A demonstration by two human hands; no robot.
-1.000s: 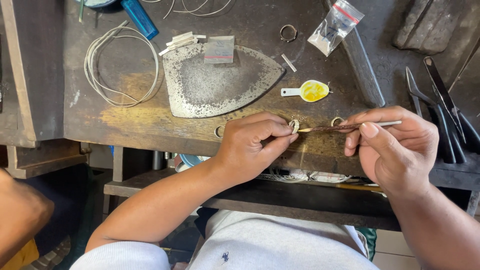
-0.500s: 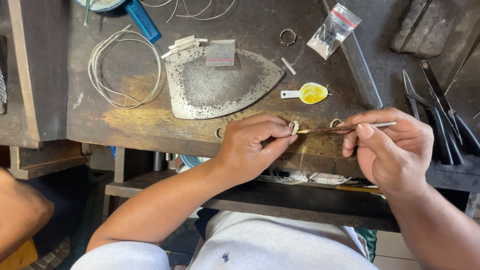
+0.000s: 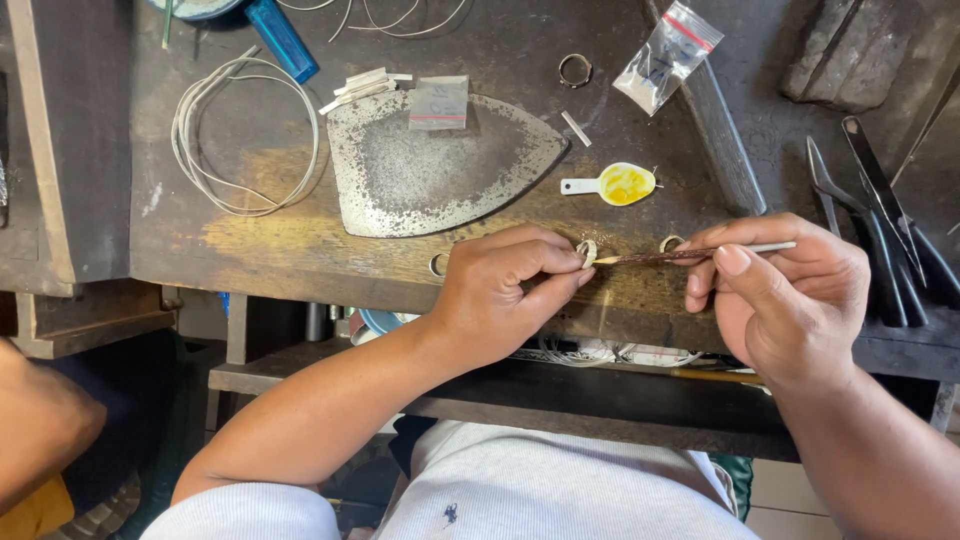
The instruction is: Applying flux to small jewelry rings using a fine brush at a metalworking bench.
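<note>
My left hand (image 3: 505,290) pinches a small metal ring (image 3: 586,252) between thumb and forefinger at the front edge of a dark wooden workbench (image 3: 250,240). My right hand (image 3: 790,295) grips a thin needle file (image 3: 680,254) held level, its tip pushed into the ring. A second small ring (image 3: 670,243) lies on the bench just behind the file. A third ring (image 3: 438,265) rests by my left wrist.
A worn iron-shaped metal plate (image 3: 440,165) lies behind my hands, with a small spoon of yellow paste (image 3: 618,184) to its right. A white wire coil (image 3: 245,135), a ring (image 3: 574,70), a plastic bag (image 3: 668,55) and pliers (image 3: 880,230) lie around. Another person's arm (image 3: 40,430) shows at lower left.
Both hands stay at the bench edge; the file has shifted only slightly along the ring. The view has drifted a little.
</note>
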